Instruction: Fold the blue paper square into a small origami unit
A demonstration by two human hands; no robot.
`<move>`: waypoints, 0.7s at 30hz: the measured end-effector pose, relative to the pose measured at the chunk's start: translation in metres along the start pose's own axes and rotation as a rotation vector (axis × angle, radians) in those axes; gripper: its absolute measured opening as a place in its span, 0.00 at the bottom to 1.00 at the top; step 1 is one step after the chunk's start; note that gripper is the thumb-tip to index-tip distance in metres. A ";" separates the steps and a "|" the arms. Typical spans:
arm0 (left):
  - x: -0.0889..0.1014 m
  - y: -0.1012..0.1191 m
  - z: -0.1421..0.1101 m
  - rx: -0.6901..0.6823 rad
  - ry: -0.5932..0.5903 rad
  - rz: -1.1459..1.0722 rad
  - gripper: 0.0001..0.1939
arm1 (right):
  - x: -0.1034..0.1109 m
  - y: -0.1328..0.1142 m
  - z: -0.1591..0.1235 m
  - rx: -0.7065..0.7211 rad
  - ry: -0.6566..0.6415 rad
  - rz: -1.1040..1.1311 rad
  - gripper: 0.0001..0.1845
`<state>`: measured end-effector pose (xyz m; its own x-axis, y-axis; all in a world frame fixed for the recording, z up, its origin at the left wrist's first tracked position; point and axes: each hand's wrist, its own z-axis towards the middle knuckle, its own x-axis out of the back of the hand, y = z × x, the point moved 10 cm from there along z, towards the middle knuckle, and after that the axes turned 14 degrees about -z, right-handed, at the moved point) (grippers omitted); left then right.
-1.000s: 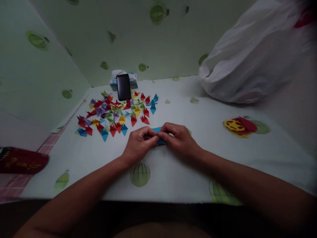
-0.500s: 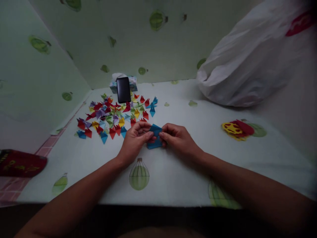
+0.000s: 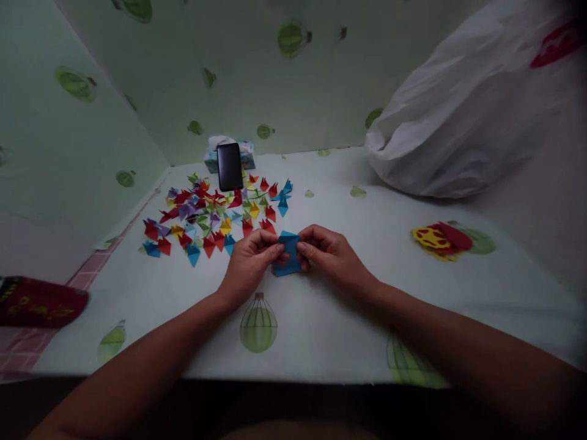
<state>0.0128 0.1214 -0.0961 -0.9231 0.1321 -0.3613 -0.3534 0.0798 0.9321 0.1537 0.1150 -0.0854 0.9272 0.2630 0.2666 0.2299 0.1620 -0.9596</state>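
A small piece of blue origami paper (image 3: pixel 288 260) is held up between my two hands above the table. My left hand (image 3: pixel 254 253) pinches its left edge with thumb and fingers. On the other side, my right hand (image 3: pixel 328 252) grips the right edge, thumb on the front face. My fingers partly cover the paper, so not all its folds show. Beyond my left hand lies a spread of folded paper pieces (image 3: pixel 208 242) in red, blue, yellow, green and purple.
A dark phone (image 3: pixel 230 167) leans on a tissue box (image 3: pixel 248 155) at the back. A large white plastic bag (image 3: pixel 440 134) bulges at the right, with red and yellow cut-outs (image 3: pixel 440 239) in front of it. A dark red packet (image 3: pixel 43 302) lies far left.
The top of the blue paper has gone from a slanted point to a flatter edge. My right fingers have shifted slightly along its right side.
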 end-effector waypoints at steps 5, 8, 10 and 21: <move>0.003 -0.002 0.000 -0.001 0.032 -0.012 0.16 | 0.004 0.001 0.001 0.011 0.051 0.013 0.08; 0.002 -0.006 -0.001 0.029 0.030 -0.028 0.16 | 0.004 0.002 0.001 0.003 0.050 0.011 0.08; 0.001 -0.009 -0.002 0.055 0.029 -0.038 0.17 | 0.003 0.002 0.000 -0.001 0.039 0.007 0.08; -0.002 -0.016 -0.003 0.126 0.030 -0.144 0.16 | 0.001 0.001 0.000 0.007 0.005 -0.025 0.09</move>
<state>0.0201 0.1168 -0.1100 -0.8691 0.0806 -0.4880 -0.4622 0.2188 0.8594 0.1549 0.1156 -0.0862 0.9227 0.2544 0.2897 0.2506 0.1752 -0.9521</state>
